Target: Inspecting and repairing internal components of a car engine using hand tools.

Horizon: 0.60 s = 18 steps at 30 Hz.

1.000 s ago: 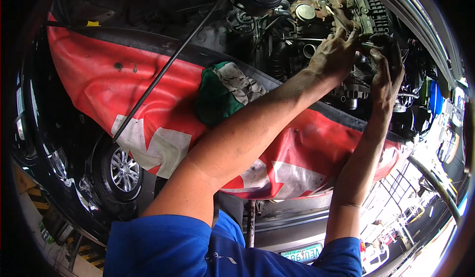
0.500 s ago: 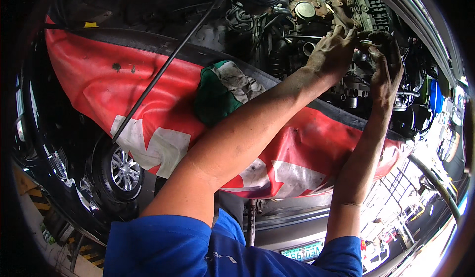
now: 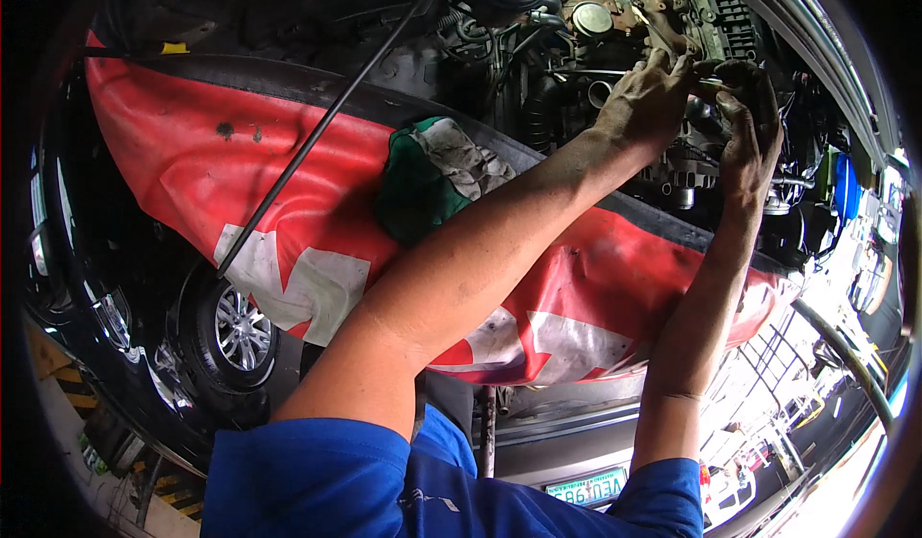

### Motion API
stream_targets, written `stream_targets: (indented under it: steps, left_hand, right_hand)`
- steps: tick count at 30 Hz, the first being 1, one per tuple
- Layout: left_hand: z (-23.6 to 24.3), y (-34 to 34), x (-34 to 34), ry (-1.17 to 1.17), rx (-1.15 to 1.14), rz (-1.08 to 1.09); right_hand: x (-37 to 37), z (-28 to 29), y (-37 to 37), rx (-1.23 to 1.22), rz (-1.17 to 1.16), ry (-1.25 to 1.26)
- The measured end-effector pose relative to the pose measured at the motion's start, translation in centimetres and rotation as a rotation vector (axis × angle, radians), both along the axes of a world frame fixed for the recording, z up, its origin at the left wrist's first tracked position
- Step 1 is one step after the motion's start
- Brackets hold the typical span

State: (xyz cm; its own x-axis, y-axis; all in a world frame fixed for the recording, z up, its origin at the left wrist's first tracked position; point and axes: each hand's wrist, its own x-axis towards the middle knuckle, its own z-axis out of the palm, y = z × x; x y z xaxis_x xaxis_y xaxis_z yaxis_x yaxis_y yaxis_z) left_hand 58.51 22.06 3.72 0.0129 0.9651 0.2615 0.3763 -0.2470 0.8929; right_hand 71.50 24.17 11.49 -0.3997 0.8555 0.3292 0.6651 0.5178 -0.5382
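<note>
Both my arms reach over the fender into the engine bay. My left hand (image 3: 648,106) is closed, knuckles up, its fingertips bent down beside a rusty metal pipe (image 3: 660,29) of the engine (image 3: 591,19). Close to its right, my right hand (image 3: 749,125) is curled with thumb and fingers drawn together. A thin, shiny metal piece (image 3: 710,82) shows between the two hands, its right end at my right fingers. Its kind is too small to make out. What my left fingertips grip is hidden behind the hand.
A red and white fender cover (image 3: 317,163) drapes over the car's side, with a green and grey rag (image 3: 423,178) on it. A black prop rod (image 3: 331,120) slants across at left. Below lies a wheel (image 3: 240,331). A blue container (image 3: 846,187) is at far right.
Hardly anything differs: the fingers of both hands shift very slightly around the thin metal piece. My arms, the rag and the fender cover stay in place.
</note>
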Motion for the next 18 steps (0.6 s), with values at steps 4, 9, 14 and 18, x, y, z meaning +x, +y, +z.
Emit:
stream_targets:
  steps: [4, 9, 14, 18]
  left_hand:
    - [0.31, -0.05, -0.16, 0.005, 0.006, -0.003]
    - [0.73, -0.15, -0.11, 0.011, -0.021, -0.003]
    - [0.56, -0.11, -0.35, 0.013, 0.023, -0.02]
    - [0.52, -0.05, 0.28, 0.001, 0.043, 0.018]
  right_hand:
    - [-0.56, 0.48, -0.34, -0.221, -0.067, 0.173]
    - [-0.44, 0.62, -0.29, -0.252, -0.068, 0.196]
    - [-1.01, 0.34, -0.29, -0.244, -0.125, 0.151]
    - [-0.31, 0.06, -0.12, -0.157, -0.134, 0.086]
